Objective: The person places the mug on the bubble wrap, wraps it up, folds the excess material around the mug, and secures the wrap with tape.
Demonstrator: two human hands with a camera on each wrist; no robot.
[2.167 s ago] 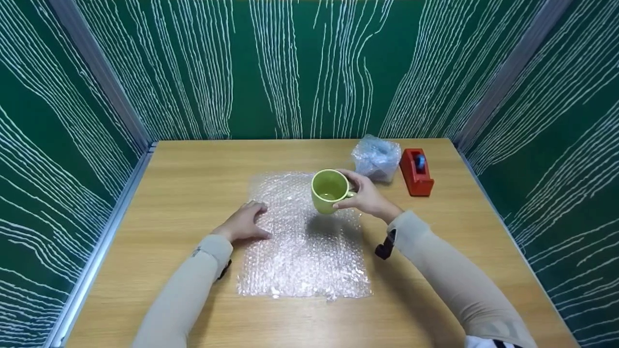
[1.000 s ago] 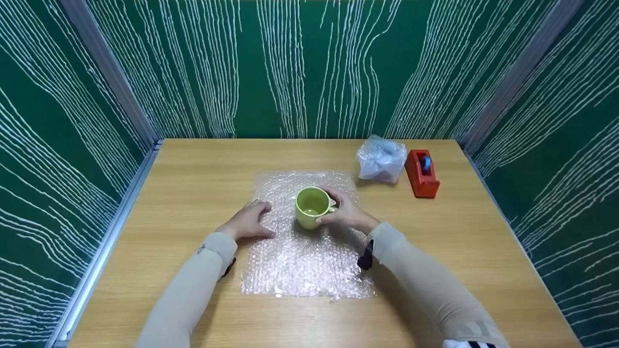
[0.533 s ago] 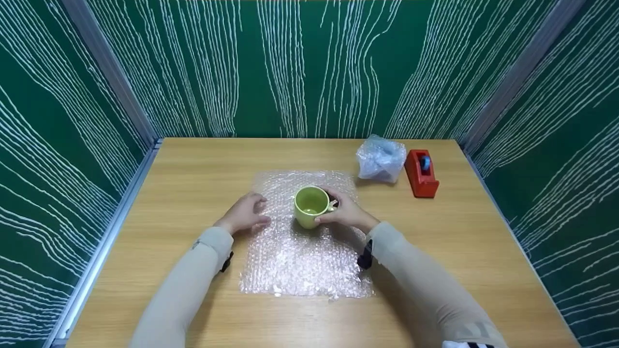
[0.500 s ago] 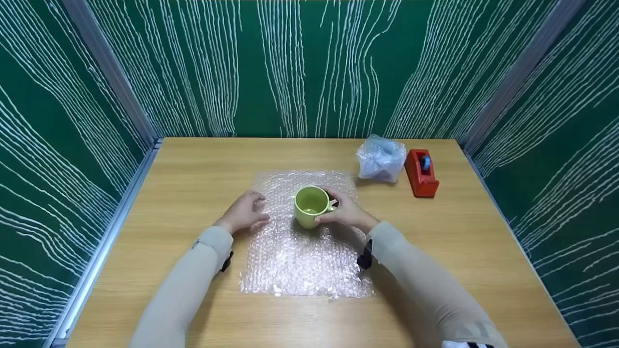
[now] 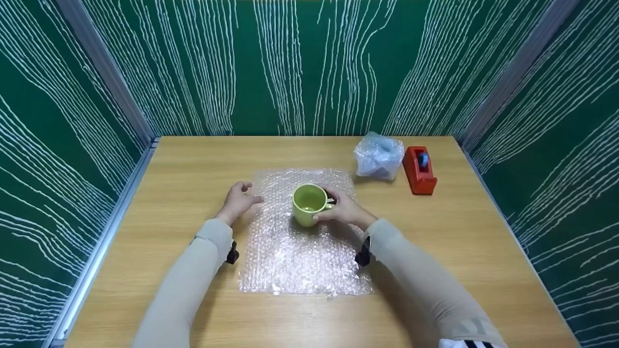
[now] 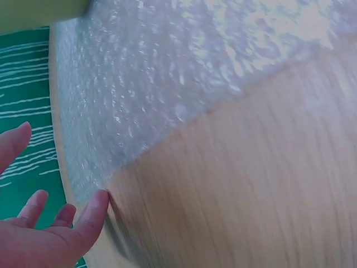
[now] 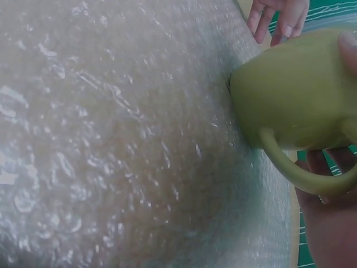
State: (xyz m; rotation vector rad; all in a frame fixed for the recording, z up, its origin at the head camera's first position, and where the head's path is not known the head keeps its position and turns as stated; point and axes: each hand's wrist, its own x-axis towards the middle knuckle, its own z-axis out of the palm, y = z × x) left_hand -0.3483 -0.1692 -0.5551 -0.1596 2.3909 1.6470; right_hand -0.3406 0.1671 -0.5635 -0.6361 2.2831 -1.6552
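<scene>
A yellow-green mug (image 5: pixel 305 208) stands upright on a flat sheet of bubble wrap (image 5: pixel 295 266), its handle turned to the right. My right hand (image 5: pixel 344 209) grips the mug from the handle side, thumb in front and fingers behind. In the right wrist view the mug (image 7: pixel 301 89) fills the right part, with its base against the wrap. My left hand (image 5: pixel 239 199) is beside the sheet's left edge with nothing in it. The left wrist view shows those fingers (image 6: pixel 92 215) spread and relaxed near the corner of the bubble wrap (image 6: pixel 139 100).
A bubble-wrapped bundle (image 5: pixel 379 157) sits at the back right of the wooden table (image 5: pixel 203 164). Next to it is a red tape dispenser (image 5: pixel 420 171) with a blue roll. Green walls with white streaks (image 5: pixel 309 67) enclose the table at the back and sides.
My right hand has carried the mug left and down onto the bubble wrap and still holds it. The left hand has shifted back and left, off the sheet's left side.
</scene>
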